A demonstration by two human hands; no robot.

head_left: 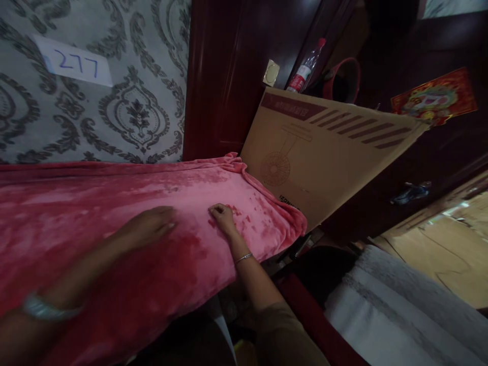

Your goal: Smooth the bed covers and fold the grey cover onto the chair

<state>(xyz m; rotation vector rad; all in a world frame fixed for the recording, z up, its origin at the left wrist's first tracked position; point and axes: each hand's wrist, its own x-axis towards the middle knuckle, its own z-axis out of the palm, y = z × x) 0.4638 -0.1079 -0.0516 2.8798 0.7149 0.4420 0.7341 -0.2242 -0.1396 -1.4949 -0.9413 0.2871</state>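
Observation:
A pink plush blanket covers the surface in front of me, with lighter and darker patches in its pile. Over its middle is my right hand, fingers curled and the thumb and fingertips pinched together at the cloth. Whether a bit of the blanket or something tiny is between them cannot be made out. To the left, my left hand is smeared by motion just above or on the blanket, so its fingers do not show clearly. A thin bracelet circles my right wrist, and a wider band my left.
Past the blanket's bunched right end leans a large cardboard box. Behind it stands a red-capped plastic bottle. Patterned wallpaper bears a paper marked 277. A grey cloth-covered seat or bed lies at lower right.

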